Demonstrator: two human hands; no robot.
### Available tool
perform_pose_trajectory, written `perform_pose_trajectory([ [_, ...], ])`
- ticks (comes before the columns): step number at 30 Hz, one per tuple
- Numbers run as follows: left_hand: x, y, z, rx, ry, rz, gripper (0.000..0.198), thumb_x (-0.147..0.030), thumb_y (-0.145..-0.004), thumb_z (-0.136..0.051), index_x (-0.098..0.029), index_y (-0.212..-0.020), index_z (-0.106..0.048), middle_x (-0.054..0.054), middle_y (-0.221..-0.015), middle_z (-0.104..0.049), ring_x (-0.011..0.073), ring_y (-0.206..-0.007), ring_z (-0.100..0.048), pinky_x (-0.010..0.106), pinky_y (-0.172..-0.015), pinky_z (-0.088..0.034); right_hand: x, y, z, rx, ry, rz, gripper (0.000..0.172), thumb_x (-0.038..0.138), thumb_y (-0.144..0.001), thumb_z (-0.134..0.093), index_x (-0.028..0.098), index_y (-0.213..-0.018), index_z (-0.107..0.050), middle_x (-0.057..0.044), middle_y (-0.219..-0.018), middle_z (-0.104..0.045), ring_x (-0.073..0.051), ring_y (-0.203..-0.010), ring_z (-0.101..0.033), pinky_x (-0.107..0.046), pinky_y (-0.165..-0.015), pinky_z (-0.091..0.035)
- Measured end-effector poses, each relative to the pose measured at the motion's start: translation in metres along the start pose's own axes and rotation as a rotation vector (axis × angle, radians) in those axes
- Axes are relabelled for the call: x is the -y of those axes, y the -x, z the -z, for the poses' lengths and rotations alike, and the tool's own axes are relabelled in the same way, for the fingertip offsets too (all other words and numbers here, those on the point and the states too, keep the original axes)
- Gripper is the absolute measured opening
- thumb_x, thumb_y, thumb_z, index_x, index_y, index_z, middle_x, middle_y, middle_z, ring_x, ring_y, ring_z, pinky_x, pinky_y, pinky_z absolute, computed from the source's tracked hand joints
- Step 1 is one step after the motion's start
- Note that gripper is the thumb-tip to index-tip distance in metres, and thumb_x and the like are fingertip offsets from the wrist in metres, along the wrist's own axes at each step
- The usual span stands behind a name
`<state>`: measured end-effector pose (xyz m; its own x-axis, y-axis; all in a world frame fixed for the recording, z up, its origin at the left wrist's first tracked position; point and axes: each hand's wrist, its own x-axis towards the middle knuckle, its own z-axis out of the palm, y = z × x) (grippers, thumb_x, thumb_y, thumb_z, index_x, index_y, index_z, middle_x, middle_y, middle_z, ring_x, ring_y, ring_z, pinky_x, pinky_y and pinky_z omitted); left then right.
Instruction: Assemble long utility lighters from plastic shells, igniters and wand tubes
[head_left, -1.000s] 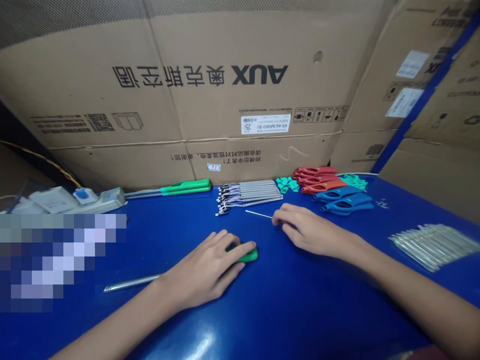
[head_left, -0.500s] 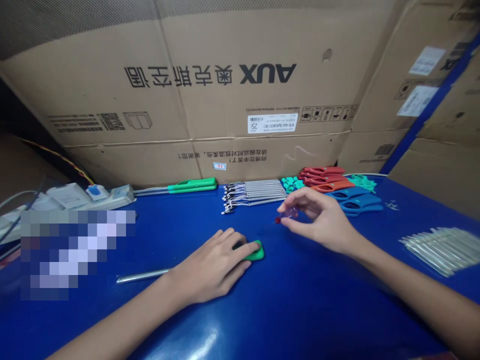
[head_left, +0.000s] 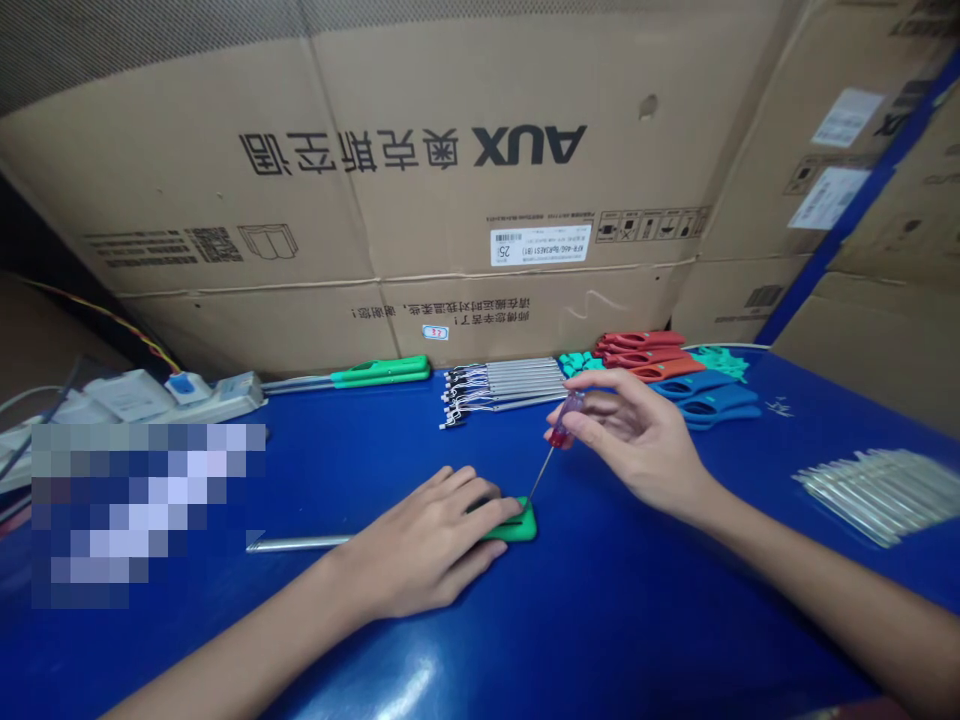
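My left hand (head_left: pixel 431 540) lies over a long-nosed lighter with a green handle (head_left: pixel 523 525) and presses it on the blue table. The lighter's metal tube (head_left: pixel 300 544) sticks out to the left from under my wrist. In my right hand (head_left: pixel 637 430) is a small screwdriver (head_left: pixel 561 428) with a clear purple and red handle, pinched between thumb and fingers. Its thin shaft slants down left, and the tip meets the top of the green handle near its right end. Whether a screw sits there is too small to tell.
Behind lie finished-looking green-handled lighters (head_left: pixel 382 372), metal tubes with wires (head_left: pixel 525 382), small teal parts (head_left: pixel 576 364), and red (head_left: pixel 637 350) and blue handle shells (head_left: pixel 712 400). Clear-wrapped rods (head_left: pixel 877 495) lie right. A power strip (head_left: pixel 225 395) is left; a cardboard wall (head_left: pixel 420 230) stands behind.
My right hand has turned the screwdriver more upright and brought its tip onto the green handle. The handle, under my left hand, has shifted slightly right and down in view.
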<state>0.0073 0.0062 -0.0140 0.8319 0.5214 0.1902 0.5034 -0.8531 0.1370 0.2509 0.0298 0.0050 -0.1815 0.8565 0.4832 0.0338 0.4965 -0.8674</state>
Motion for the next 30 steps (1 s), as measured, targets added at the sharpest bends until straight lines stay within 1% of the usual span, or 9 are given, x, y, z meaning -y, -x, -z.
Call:
perform_pose_trajectory([
  [9, 0.0003, 0.0001, 0.0002, 0.015, 0.010, 0.004, 0.031, -0.027, -0.099, -0.046, -0.024, -0.129, -0.054, 0.009, -0.111, -0.062, 0.0235, -0.101, -0.057, 0.041, -0.093, -0.048, 0.0012, -0.0003, 0.0009, 0.004, 0.014, 0.026, 0.028, 0.040, -0.085, -0.071, 0.024, -0.102, -0.056, -0.001, -0.082, -0.071, -0.017, -0.071, -0.072, -0.036, -0.069, -0.063],
  [15, 0.0004, -0.0001, 0.0000, 0.010, 0.007, 0.001, 0.031, -0.027, -0.099, -0.046, -0.024, -0.129, -0.054, 0.009, -0.110, -0.062, 0.0233, -0.100, -0.056, 0.040, -0.091, -0.048, 0.0017, -0.0005, 0.0007, -0.004, 0.023, 0.014, 0.029, 0.041, -0.084, -0.072, 0.025, -0.102, -0.056, -0.001, -0.083, -0.071, -0.018, -0.072, -0.072, -0.036, -0.071, -0.063],
  [22, 0.0003, -0.0003, 0.0006, 0.022, 0.006, 0.000, 0.032, -0.027, -0.100, -0.045, -0.024, -0.130, -0.053, 0.009, -0.110, -0.061, 0.0233, -0.100, -0.056, 0.040, -0.091, -0.048, 0.0007, 0.0007, 0.0006, 0.001, 0.007, 0.018, 0.026, 0.036, -0.084, -0.072, 0.024, -0.102, -0.057, -0.001, -0.083, -0.071, -0.016, -0.071, -0.072, -0.033, -0.071, -0.063],
  [24, 0.0004, -0.0002, 0.0002, 0.027, 0.000, -0.002, 0.032, -0.027, -0.099, -0.045, -0.025, -0.130, -0.053, 0.009, -0.110, -0.061, 0.0235, -0.100, -0.055, 0.040, -0.091, -0.048, 0.0003, 0.0016, 0.0012, 0.010, 0.021, 0.027, 0.025, 0.032, -0.086, -0.070, 0.024, -0.105, -0.057, -0.002, -0.086, -0.071, -0.016, -0.073, -0.072, -0.033, -0.073, -0.063],
  [26, 0.0007, 0.0000, -0.0003, 0.044, -0.003, 0.002, 0.032, -0.027, -0.100, -0.045, -0.025, -0.131, -0.052, 0.008, -0.111, -0.060, 0.0239, -0.100, -0.055, 0.041, -0.091, -0.047, 0.0002, 0.0030, 0.0015, 0.047, 0.035, 0.042, 0.027, 0.026, -0.087, -0.069, 0.024, -0.111, -0.057, -0.003, -0.091, -0.072, -0.017, -0.079, -0.073, -0.033, -0.077, -0.062],
  [30, 0.0010, -0.0001, -0.0012, 0.063, -0.007, 0.012, 0.032, -0.028, -0.100, -0.044, -0.026, -0.131, -0.051, 0.008, -0.112, -0.059, 0.0248, -0.102, -0.054, 0.044, -0.093, -0.047, 0.0005, 0.0075, -0.0001, 0.170, 0.061, 0.073, 0.044, 0.017, -0.088, -0.065, 0.029, -0.128, -0.051, -0.002, -0.099, -0.071, -0.016, -0.092, -0.071, -0.031, -0.085, -0.060],
])
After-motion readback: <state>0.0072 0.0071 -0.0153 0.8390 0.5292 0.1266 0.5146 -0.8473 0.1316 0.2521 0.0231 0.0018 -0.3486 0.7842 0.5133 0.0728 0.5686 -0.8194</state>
